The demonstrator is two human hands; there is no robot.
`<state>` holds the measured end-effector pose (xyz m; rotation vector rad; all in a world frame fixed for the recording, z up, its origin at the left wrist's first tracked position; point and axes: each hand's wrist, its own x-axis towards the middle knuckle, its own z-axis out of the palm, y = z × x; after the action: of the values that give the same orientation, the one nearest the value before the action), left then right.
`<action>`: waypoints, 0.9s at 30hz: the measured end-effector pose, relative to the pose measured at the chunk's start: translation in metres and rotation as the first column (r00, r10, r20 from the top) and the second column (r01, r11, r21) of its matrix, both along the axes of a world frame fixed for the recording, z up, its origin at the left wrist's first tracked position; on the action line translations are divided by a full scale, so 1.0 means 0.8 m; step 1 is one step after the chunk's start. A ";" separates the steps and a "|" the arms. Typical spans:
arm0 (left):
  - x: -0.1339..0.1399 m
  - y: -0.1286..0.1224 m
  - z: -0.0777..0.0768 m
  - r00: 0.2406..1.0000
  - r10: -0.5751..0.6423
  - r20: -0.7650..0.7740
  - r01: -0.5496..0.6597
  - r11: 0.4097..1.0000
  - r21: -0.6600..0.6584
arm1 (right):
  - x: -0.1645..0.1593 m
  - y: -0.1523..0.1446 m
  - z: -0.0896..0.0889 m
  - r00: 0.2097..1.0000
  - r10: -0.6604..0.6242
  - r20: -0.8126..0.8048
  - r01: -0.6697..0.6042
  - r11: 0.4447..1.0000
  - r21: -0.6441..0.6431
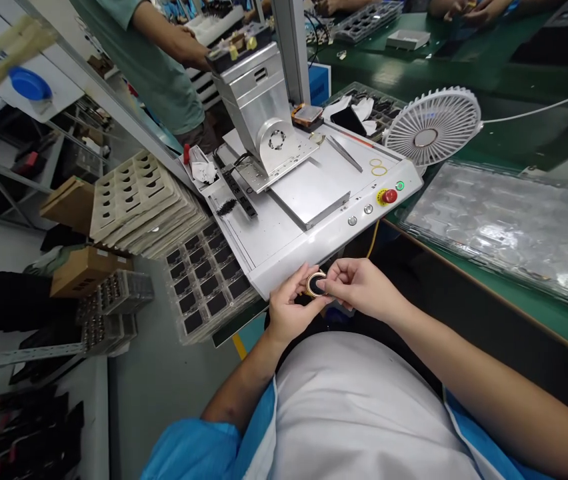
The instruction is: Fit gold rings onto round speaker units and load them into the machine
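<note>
Just in front of the machine's near edge, a small round part with a black face and a gold-coloured rim (313, 291) is held between both hands. My left hand (288, 308) closes around it from the left, with thumb and fingers at its edge. From the right, my right hand (361, 287) pinches at its face with thumb and forefinger, covering part of it. Whether a separate small piece sits in that pinch is hidden. Beyond the hands stands the white bench machine (294, 257), with a metal head unit (259, 100) and a flat plate (309, 197).
Tweezers (345, 155) and yellow rings (378, 167) lie on the machine near a red stop button (389, 196). A white fan (434, 127) and a clear tray (504, 220) are to the right. Left are black-pocketed trays (197, 321) and stacked cream trays (131, 200). A co-worker (159, 73) stands behind.
</note>
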<state>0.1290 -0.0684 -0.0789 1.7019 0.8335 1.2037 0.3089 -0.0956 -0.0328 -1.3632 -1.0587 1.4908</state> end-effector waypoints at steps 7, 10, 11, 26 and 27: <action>0.000 -0.002 0.001 1.000 0.009 -0.023 -0.008 0.999 0.042 | 0.000 0.003 -0.003 0.998 -0.003 0.055 0.003 1.000 0.006; -0.001 -0.003 0.001 0.999 0.021 -0.028 -0.019 0.999 0.048 | 0.000 0.003 -0.005 0.999 0.008 0.044 -0.008 1.000 0.000; -0.001 -0.003 0.001 0.999 0.026 -0.031 -0.025 0.998 0.051 | 0.000 0.003 -0.005 0.999 0.008 0.041 -0.008 1.000 -0.002; 0.002 -0.001 -0.023 0.984 -0.116 -0.134 0.130 0.986 0.102 | 0.154 -0.116 -0.029 0.562 -0.686 0.461 0.669 0.705 0.234; 0.000 0.001 -0.024 0.983 -0.121 -0.136 0.134 0.986 0.094 | 0.186 -0.145 -0.033 0.320 -0.727 0.607 0.721 0.603 0.343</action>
<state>0.1291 -0.0680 -0.0983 1.9049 0.7379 1.0740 0.4574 -0.2118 -0.0589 -2.1066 -0.6440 0.2235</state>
